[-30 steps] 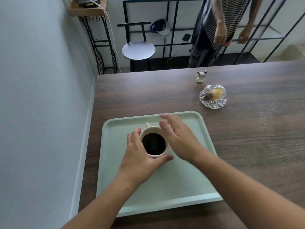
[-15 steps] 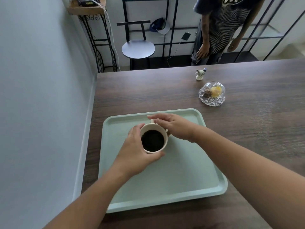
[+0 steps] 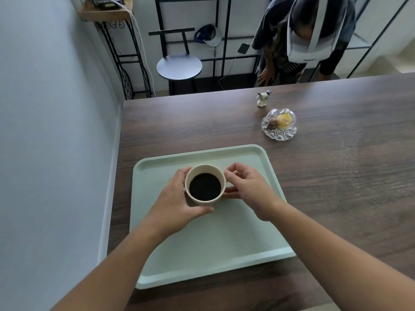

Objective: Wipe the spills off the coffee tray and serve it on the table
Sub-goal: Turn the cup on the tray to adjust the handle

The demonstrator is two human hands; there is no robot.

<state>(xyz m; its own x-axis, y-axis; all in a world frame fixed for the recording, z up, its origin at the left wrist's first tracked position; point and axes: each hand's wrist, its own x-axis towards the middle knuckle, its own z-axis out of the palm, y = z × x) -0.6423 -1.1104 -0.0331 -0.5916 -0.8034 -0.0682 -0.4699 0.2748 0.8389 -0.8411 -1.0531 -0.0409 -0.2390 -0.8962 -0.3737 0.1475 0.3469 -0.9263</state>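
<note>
The fingers of the left hand [image 3: 177, 199] wrap the coffee cup [image 3: 204, 184]; the right hand [image 3: 243, 187] pinches its handle side. The cup stands on the green tray [image 3: 224, 248] on the worktop [image 3: 336, 176]. It is nearly full, so a quick lift may spill coffee.

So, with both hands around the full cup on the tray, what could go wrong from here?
1. The cup is nearly full of dark coffee; a tilt or jerk could spill it onto the green tray.
2. The right hand pinches only at the cup's side, so the hold might slip unless the left hand steadies it.
</note>
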